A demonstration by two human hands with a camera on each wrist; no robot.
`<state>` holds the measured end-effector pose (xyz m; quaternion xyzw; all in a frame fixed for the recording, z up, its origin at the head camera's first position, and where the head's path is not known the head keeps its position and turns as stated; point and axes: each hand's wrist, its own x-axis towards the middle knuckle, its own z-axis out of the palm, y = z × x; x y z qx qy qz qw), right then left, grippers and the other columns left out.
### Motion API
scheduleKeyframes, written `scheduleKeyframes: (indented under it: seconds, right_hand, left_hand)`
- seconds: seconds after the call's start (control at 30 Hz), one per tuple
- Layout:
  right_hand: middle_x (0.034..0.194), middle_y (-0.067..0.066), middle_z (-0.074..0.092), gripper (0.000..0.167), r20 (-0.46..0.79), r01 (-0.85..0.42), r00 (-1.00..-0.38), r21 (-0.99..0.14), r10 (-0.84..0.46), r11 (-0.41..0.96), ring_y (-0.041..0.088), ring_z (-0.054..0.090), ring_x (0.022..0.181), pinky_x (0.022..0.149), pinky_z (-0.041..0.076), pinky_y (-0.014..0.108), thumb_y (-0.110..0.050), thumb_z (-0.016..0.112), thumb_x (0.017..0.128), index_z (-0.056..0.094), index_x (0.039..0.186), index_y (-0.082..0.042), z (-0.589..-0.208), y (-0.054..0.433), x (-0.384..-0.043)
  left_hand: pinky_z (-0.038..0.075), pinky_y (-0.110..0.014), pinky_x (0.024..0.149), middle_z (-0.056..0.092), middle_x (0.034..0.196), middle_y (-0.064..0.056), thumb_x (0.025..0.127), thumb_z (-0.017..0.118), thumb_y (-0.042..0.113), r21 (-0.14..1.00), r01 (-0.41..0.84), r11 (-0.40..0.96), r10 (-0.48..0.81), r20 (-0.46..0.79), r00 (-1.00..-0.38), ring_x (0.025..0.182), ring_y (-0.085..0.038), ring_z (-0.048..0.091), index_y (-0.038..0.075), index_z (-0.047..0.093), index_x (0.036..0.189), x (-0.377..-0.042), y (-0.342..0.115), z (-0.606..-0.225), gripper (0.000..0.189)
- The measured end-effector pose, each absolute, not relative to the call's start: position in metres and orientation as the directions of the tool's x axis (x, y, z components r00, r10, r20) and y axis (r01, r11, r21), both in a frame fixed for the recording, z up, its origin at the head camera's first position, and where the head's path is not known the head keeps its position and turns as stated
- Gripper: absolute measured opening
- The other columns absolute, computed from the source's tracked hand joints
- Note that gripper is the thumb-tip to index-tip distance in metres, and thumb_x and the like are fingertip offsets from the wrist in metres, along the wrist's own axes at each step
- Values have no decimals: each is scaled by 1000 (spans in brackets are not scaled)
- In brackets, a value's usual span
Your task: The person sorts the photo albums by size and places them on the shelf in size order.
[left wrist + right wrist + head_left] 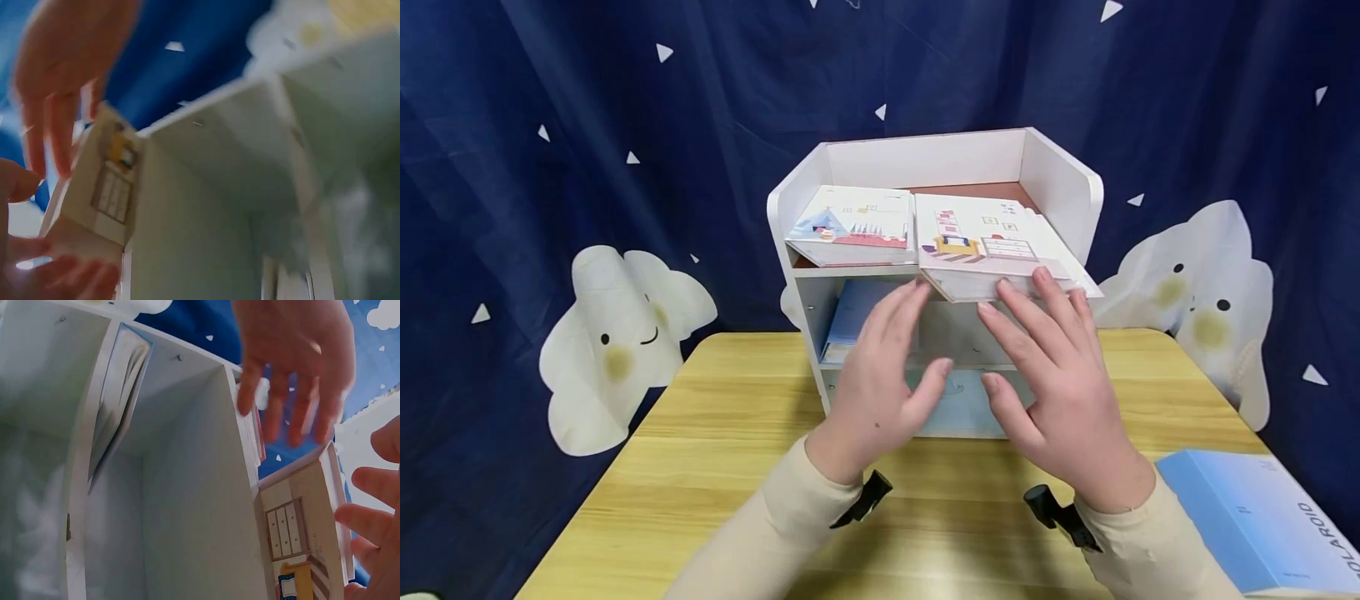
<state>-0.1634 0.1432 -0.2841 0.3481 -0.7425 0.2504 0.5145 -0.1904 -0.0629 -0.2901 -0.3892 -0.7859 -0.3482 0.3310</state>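
A pale book with a drawn house interior on its cover lies on the top tier of a small white shelf, its front edge jutting past the tier. My right hand has its fingers spread, the fingertips touching that front edge. Close to the book's left front corner is my left hand, fingers extended and thumb apart. It holds nothing; whether it touches the corner I cannot tell. The right wrist view shows the book overhanging the shelf's side. Left of it lies another illustrated book.
A blue book leans in the shelf's middle tier, and a light blue item is in the bottom one. On the wooden table, a blue box-like volume lies at the right. A dark blue curtain hangs behind.
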Motion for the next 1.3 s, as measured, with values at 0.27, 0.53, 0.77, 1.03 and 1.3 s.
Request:
scheduleKeyframes:
  seconds: [0.27, 0.53, 0.77, 1.03, 1.3]
  right_hand:
    - [122, 23, 68, 42, 986, -808, -104, -9, -127, 590, 47, 52, 127, 113, 25, 65, -31, 52, 101, 73, 114, 2, -286, 152, -166]
    - [120, 20, 69, 37, 987, -790, -121, -34, -102, 612, 45, 55, 122, 112, 28, 62, -21, 51, 94, 75, 113, 1, -289, 163, -176]
    - [136, 20, 61, 43, 956, -764, -224, -53, -187, 643, 44, 45, 135, 114, 26, 62, -26, 50, 96, 71, 124, 0, -296, 169, -189]
    - [148, 15, 53, 47, 927, -728, -313, -95, -205, 679, 39, 36, 144, 113, 18, 70, -28, 50, 95, 67, 133, -5, -306, 172, -203]
    - [150, 14, 51, 49, 916, -720, -340, -107, -213, 686, 37, 32, 146, 114, 18, 69, -28, 50, 94, 65, 135, -5, -307, 171, -213]
  left_hand:
    - [33, -47, 116, 27, 162, -21, 88, 65, 17, -178, 801, 571, 535, 821, -200, 145, -39, 31, 3, 45, 151, -192, -62, -303, 67]
    - [40, -49, 110, 23, 164, -20, 88, 65, 16, -185, 794, 580, 554, 804, -218, 144, -39, 32, 6, 45, 151, -201, -61, -302, 67]
    - [45, -49, 102, 18, 167, -14, 91, 68, 21, -167, 755, 634, 562, 770, -303, 140, -37, 35, 10, 44, 153, -212, -56, -303, 68]
    - [46, -49, 100, 14, 168, -11, 91, 71, 25, -161, 720, 675, 574, 728, -375, 142, -35, 34, 10, 45, 153, -221, -50, -301, 69]
    - [48, -48, 97, 14, 168, -11, 94, 65, 28, -164, 685, 710, 573, 700, -426, 140, -34, 36, 11, 45, 154, -226, -49, -300, 66]
